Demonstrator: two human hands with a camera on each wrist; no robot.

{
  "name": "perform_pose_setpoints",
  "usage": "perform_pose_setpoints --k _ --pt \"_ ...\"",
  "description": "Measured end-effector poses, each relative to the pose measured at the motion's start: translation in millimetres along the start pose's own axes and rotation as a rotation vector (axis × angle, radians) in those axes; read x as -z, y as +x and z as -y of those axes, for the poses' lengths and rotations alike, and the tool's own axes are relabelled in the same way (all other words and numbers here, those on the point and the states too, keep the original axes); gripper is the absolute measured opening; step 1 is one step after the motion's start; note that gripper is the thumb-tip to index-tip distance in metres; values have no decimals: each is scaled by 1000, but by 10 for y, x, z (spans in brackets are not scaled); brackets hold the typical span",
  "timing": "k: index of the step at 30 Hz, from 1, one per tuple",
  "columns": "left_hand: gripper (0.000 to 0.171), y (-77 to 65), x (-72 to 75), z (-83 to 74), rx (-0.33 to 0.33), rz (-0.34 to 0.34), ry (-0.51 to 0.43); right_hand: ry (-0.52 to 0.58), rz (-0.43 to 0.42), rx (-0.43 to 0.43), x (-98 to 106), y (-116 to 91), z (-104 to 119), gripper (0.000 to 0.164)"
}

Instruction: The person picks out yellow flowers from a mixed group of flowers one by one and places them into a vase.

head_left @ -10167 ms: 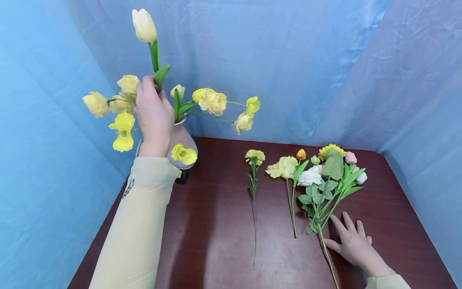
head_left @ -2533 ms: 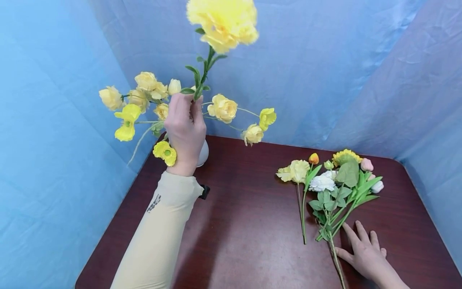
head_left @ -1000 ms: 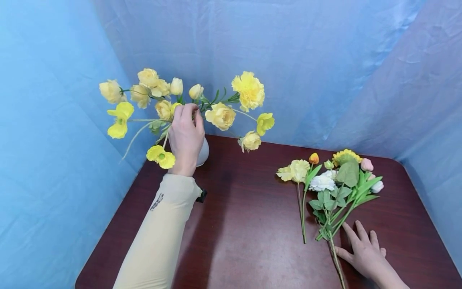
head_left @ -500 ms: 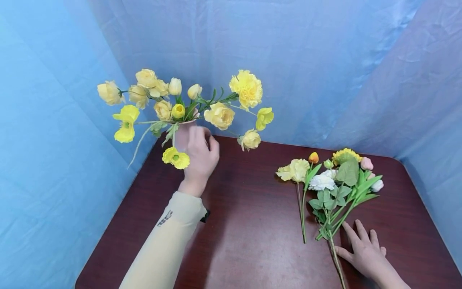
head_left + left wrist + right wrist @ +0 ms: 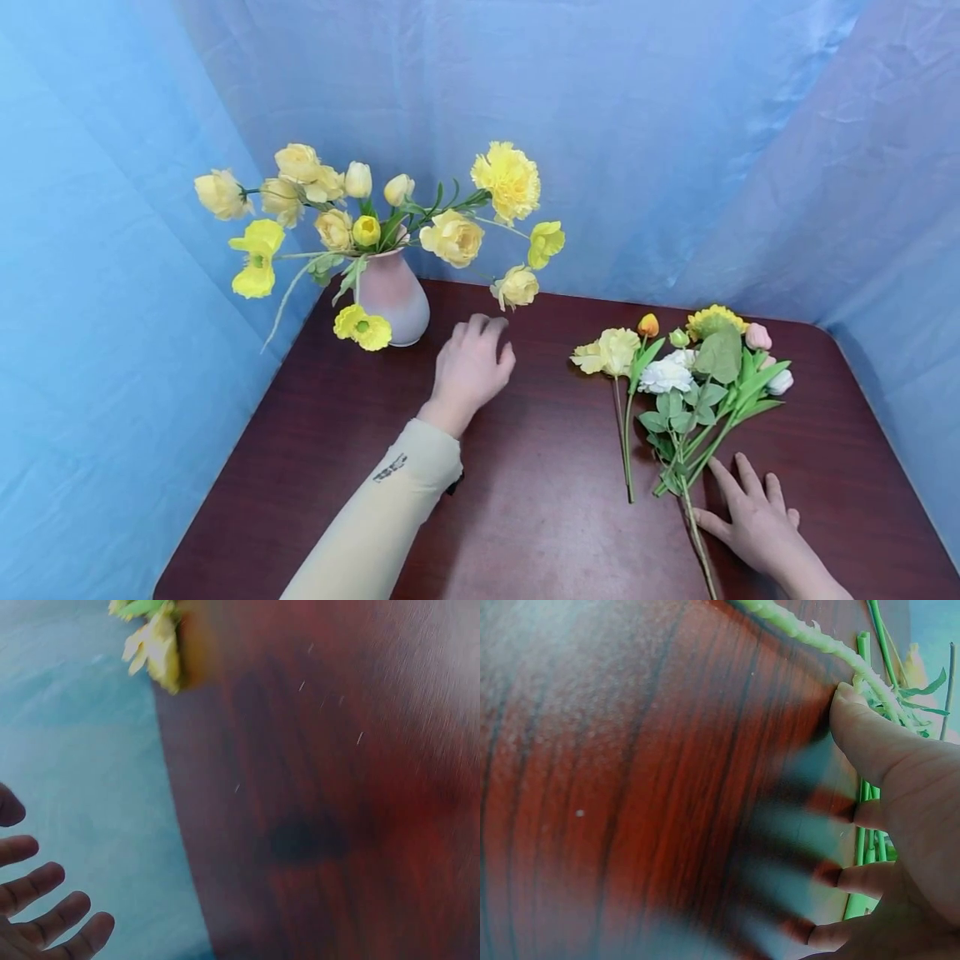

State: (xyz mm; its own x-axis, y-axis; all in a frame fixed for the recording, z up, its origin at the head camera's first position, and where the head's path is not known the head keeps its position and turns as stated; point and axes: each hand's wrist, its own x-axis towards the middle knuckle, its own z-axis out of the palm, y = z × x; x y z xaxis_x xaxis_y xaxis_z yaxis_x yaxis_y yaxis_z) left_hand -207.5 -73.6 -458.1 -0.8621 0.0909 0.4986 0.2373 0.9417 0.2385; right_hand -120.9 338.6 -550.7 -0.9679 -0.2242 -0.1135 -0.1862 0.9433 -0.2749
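In the head view my left hand (image 5: 471,367) hovers over the table to the right of the vase, fingers loosely bent and holding nothing. Its spread fingers (image 5: 52,889) also show in the left wrist view. The pinkish-white vase (image 5: 393,304) stands upright at the back left, filled with yellow and cream flowers. A ruffled yellow carnation (image 5: 508,182) leans out of it to the right. My right hand (image 5: 761,521) rests flat with spread fingers beside a pile of stems, its thumb right at the thick stem (image 5: 821,641) in the right wrist view.
On the right of the dark wooden table (image 5: 540,467) lie a pale yellow flower (image 5: 617,353), an orange tulip (image 5: 648,326), a white bloom (image 5: 666,375), a sunflower (image 5: 716,320) and pink tulips (image 5: 758,337). Blue curtains (image 5: 600,150) hang behind and at both sides.
A tulip and then the carnation, each earlier held over the vase, went from my left hand into it. That hand has let go and moved right and down. My right hand has stayed put.
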Motion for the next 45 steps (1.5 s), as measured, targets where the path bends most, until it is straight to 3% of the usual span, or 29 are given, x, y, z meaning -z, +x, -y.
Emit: perform_pose_setpoints --k 7,15,23,27,30,36,41,45 --pt "39 -138 -290 -353 -123 257 40 -1 -2 0 16 -6 16 89" --pt "45 -372 -640 -786 -300 399 67 3 5 -2 13 -10 14 90" --pt "57 -500 -783 -1128 -461 623 119 -3 -1 -4 4 -16 -12 89" --pt "58 -547 -798 -1214 -493 728 182 -3 -6 -3 -4 -12 -8 89" --pt "56 -580 -812 -1192 -486 739 213 5 -9 2 -10 -14 2 89" --pt "48 -595 -855 -1007 -467 670 171 11 -15 2 -19 -16 11 88" --pt "42 -600 -801 -819 -507 640 190 11 -16 -2 -21 -21 11 88" --pt "35 -609 -741 -671 -556 572 243 14 -18 -3 -16 -22 18 89"
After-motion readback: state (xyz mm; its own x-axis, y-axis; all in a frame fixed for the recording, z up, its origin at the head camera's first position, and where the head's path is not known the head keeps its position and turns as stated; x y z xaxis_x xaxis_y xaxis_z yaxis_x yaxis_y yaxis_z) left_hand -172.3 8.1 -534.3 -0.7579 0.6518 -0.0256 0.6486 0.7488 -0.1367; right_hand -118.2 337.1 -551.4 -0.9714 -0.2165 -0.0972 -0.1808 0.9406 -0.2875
